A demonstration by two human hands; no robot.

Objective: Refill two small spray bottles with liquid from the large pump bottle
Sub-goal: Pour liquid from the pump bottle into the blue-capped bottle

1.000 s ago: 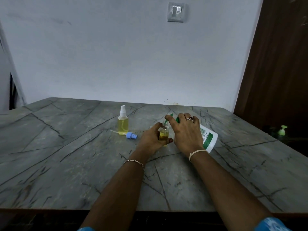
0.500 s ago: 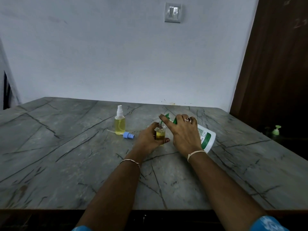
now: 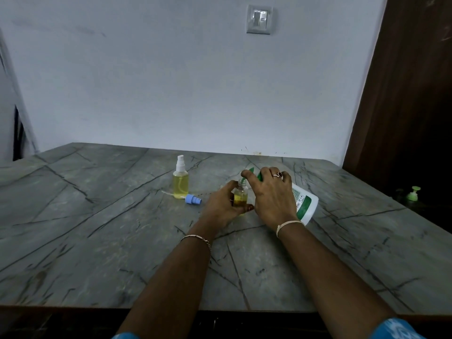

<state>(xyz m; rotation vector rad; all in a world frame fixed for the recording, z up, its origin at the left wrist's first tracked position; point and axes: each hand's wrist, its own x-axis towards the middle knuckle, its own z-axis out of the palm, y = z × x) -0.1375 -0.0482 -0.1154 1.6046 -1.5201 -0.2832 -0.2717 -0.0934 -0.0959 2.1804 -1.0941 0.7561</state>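
Observation:
My left hand (image 3: 221, 204) grips a small open spray bottle (image 3: 240, 197) with yellow liquid, standing on the grey stone table (image 3: 97, 241). My right hand (image 3: 272, 195) holds the large white pump bottle (image 3: 304, 204), tilted over, with its green pump nozzle (image 3: 250, 171) right at the small bottle's mouth. To the left stands a second small spray bottle (image 3: 181, 181), capped with a white sprayer and full of yellow liquid. A loose blue spray cap (image 3: 192, 199) with its thin tube lies beside it.
A wall runs along the table's far edge, with a light switch (image 3: 259, 19) on it. A dark wooden door (image 3: 411, 94) stands at the right, and a small green pump dispenser (image 3: 413, 194) sits low beyond the table's right edge.
Both hands keep their hold on the bottles. The right hand's index finger now lies over the pump head by the small bottle's mouth. The view has shifted slightly.

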